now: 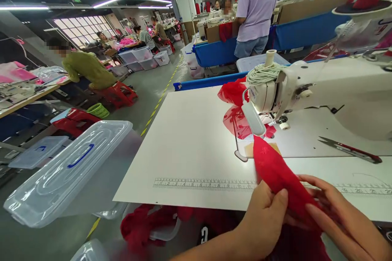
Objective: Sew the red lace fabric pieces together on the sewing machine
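Note:
A long strip of red fabric (275, 167) runs from beneath the head of the white sewing machine (284, 89) toward me and hangs off the table's front edge. My left hand (266, 216) is closed on the strip's left edge, thumb on top. On the right side, my right hand (337, 208) pinches the same fabric between thumb and fingers. Sheer red fabric (235, 120) lies bunched behind the needle area, which the machine's head partly hides. Thread snips with red handles (352, 149) rest on the table to the right of the strip.
A printed ruler (199, 184) runs along the front of the white table (190, 138). Left of it stands a lidded clear plastic box (70, 167). More red fabric (137, 228) lies below the table edge. A person in a lilac shirt (259, 4) stands beyond; others sit at machines.

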{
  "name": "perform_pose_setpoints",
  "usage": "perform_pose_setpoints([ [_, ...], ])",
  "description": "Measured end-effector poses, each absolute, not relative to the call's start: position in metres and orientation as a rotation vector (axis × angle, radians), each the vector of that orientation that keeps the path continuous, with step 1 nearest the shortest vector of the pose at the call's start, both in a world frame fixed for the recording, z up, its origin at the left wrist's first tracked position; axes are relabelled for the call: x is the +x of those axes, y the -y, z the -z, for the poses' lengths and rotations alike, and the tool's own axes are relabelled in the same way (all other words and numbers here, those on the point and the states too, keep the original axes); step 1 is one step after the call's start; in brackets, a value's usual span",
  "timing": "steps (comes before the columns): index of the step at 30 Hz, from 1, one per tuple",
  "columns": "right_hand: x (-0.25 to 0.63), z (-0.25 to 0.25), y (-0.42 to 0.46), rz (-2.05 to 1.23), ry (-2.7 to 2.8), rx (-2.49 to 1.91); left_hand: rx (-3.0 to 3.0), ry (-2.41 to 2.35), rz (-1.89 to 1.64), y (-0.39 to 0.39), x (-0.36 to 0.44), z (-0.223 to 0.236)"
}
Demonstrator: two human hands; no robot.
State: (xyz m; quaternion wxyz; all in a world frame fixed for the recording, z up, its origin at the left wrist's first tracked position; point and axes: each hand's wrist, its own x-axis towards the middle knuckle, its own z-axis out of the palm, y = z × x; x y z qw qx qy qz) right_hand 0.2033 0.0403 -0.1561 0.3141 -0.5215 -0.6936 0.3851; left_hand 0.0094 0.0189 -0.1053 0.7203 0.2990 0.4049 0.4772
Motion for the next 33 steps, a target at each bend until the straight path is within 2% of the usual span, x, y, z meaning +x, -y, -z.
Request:
perform_pose_setpoints([
  [6,0.172,0.132,-0.079,-1.536,1.650,-1.332,0.648,-0.950,-1.101,-0.014,0.000,0.108],
  [10,0.154,0.116,-0.082,-2.201,1.069,-1.190,0.591,-0.808,-1.133,-0.014,-0.003,0.106],
  [12,0.148,0.110,-0.088,-2.273,0.811,-1.114,0.565,-0.759,-1.131,-0.013,-0.002,0.107],
  [15,0.149,0.110,-0.103,-1.932,0.847,-1.212,0.574,-0.813,-1.074,-0.013,-0.003,0.112],
  [20,0.166,0.130,-0.119,-1.173,1.524,-1.513,0.617,-1.033,-0.811,-0.025,-0.022,0.113],
  [25,0.165,0.141,-0.112,-0.594,1.876,-1.470,0.963,-1.054,-0.307,-0.043,-0.047,0.080],
  [29,0.153,0.143,-0.099,-0.091,2.058,-1.139,1.326,-1.258,-0.673,-0.070,-0.044,0.066],
  [33,0.143,0.142,-0.087,0.149,2.180,-0.832,1.155,-1.377,-0.763,-0.101,-0.031,0.087],
])
